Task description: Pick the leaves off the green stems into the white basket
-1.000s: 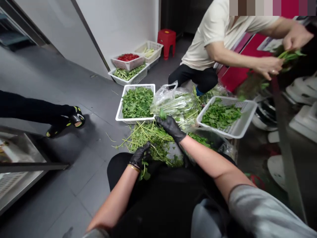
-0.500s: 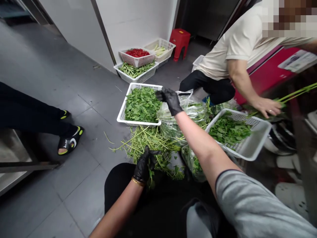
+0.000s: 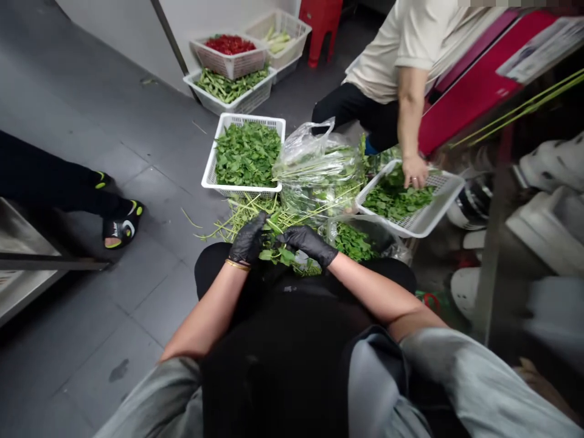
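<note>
Both my hands wear black gloves and meet just above my lap. My left hand [image 3: 249, 240] is closed around a leafy green sprig [image 3: 275, 250], and my right hand [image 3: 306, 241] pinches the same sprig from the right. Beyond them a pile of stripped green stems [image 3: 249, 214] lies on the floor. A white basket [image 3: 210, 173] of picked leaves stands further ahead. To its right lies a clear plastic bag [image 3: 314, 164] stuffed with stalks.
A person in a cream shirt crouches at the upper right, one hand [image 3: 414, 171] on the rim of a second white basket [image 3: 440, 199] of leaves. Baskets of red chillies [image 3: 230, 47] and green beans [image 3: 228, 85] stand by the wall. Another person's sandalled feet [image 3: 119, 226] are at left.
My right hand came back from over the leaf basket to my lap and joined my left hand on the sprig. The other person's hand moved onto the right basket. The view tilted down.
</note>
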{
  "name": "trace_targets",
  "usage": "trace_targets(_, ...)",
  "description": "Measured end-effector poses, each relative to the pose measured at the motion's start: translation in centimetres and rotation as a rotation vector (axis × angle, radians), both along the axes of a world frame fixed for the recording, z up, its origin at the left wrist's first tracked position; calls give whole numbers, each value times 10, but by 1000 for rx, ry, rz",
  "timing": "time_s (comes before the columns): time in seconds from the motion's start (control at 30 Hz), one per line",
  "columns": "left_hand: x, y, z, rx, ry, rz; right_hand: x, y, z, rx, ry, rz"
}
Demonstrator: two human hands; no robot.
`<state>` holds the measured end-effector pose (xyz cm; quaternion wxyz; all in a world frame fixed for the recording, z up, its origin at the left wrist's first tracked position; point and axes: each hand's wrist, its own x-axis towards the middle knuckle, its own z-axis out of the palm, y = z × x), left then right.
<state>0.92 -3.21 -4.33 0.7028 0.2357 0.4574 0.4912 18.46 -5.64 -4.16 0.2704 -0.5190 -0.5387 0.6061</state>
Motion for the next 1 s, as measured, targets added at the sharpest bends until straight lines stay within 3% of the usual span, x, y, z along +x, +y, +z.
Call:
trace_targets(0.13,9,-15,21,129,197,-104,21,-15,21,121,-47,47)
trace_targets(0.3,22,-32,53,194,227,-411,33,-31,21,287,67,187)
trace_targets(0.4,18,-35,60,223,351,-573,47,-33,22,291,149,284)
trace_targets(0.53,-6,-24,58,230,601,-701,77,-37,33,233,242,335)
trace_targets(0.6,-19,-15,58,226,658,-660,89,-38,38,233,232,336)
trace_targets(0.7,-22,-8,58,202,673,-407,94,-39,42,245,106,144)
trace_targets(0.77,-10,-12,55,191,608,-378,86,-38,40,270,-28,70)
trace_targets(0.87,18,-24,49,200,479,-424,65,-35,32,315,-176,116)
trace_targets(1.0,41,-31,41,160,457,-326,46,-34,21,329,-174,178)
